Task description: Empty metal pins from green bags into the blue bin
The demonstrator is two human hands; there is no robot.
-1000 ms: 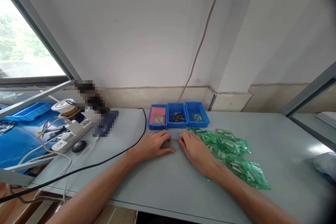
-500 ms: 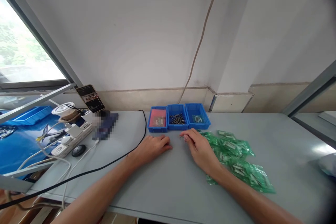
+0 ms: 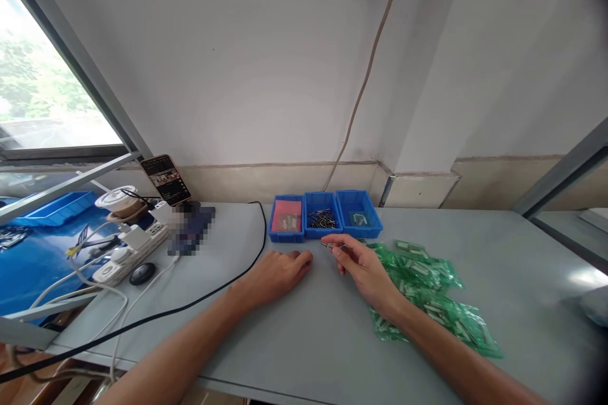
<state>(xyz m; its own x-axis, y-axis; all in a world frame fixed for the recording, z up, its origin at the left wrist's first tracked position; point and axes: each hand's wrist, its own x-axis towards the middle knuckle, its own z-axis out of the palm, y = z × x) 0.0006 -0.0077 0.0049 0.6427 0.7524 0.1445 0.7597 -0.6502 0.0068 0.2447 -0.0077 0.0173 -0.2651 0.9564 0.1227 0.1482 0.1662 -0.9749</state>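
My right hand (image 3: 360, 264) pinches a small metal screw (image 3: 325, 245) between thumb and index finger, just in front of the blue bins. Its exact shape is too small to tell. My left hand (image 3: 281, 273) rests palm down on the table, its fingers curled under and the thumb toward the right; whatever they may hold is hidden. Closest to the right hand is the middle blue bin (image 3: 323, 196), with many loose metal screws (image 3: 322, 219) inside. Green plastic packets (image 3: 439, 304) of metal parts lie in a pile beside and under my right forearm.
The left blue bin (image 3: 286, 236) holds a pink sheet and a small clear packet; the right bin (image 3: 360, 195) has a packet of small parts. A black cable (image 3: 209, 294) crosses the table at left, near a power strip (image 3: 111, 272), a black mouse (image 3: 142, 273) and a propped phone (image 3: 166, 179).
My right index finger has straightened, and the screw in the pinch shows more clearly. The left hand stays on the table, its fingers slightly more curled. The view has tilted slightly upward.
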